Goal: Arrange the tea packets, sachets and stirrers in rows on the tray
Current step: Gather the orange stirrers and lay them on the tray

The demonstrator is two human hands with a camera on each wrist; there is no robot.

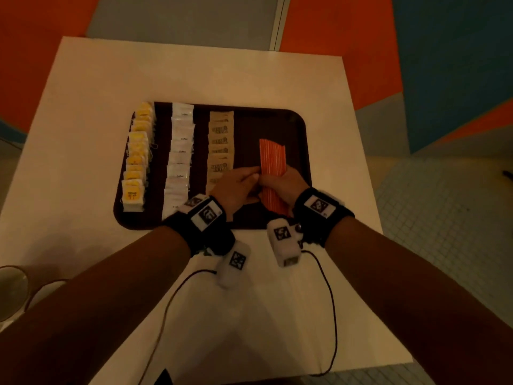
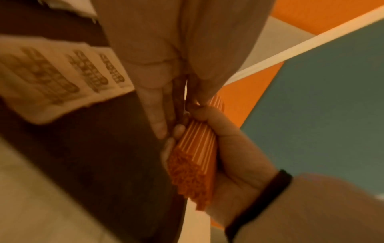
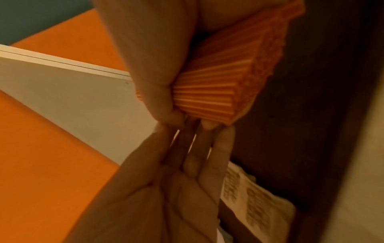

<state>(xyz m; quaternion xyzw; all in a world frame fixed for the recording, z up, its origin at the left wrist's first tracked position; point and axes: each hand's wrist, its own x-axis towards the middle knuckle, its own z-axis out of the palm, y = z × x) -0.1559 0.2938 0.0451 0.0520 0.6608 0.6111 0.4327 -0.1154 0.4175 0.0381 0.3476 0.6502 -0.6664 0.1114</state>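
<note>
A dark brown tray (image 1: 294, 126) holds a row of yellow tea packets (image 1: 137, 154), a row of white sachets (image 1: 180, 154) and a row of brown sachets (image 1: 220, 145). Over its right part my right hand (image 1: 277, 180) grips a thick bundle of orange stirrers (image 1: 272, 157), fingers curled round it. My left hand (image 1: 254, 175) reaches in from the left with straight fingers that touch the bundle's side. In the left wrist view the stirrers (image 2: 195, 148) sit in the right hand (image 2: 234, 156). The right wrist view shows the stirrers (image 3: 218, 92) and the flat left hand (image 3: 187, 180).
The tray sits on a white square table (image 1: 194, 73) with its front edge near me. Thin cables (image 1: 330, 301) trail from the wrist cameras across the table. A glass (image 1: 11, 290) stands at the lower left. Orange, grey and blue floor surrounds the table.
</note>
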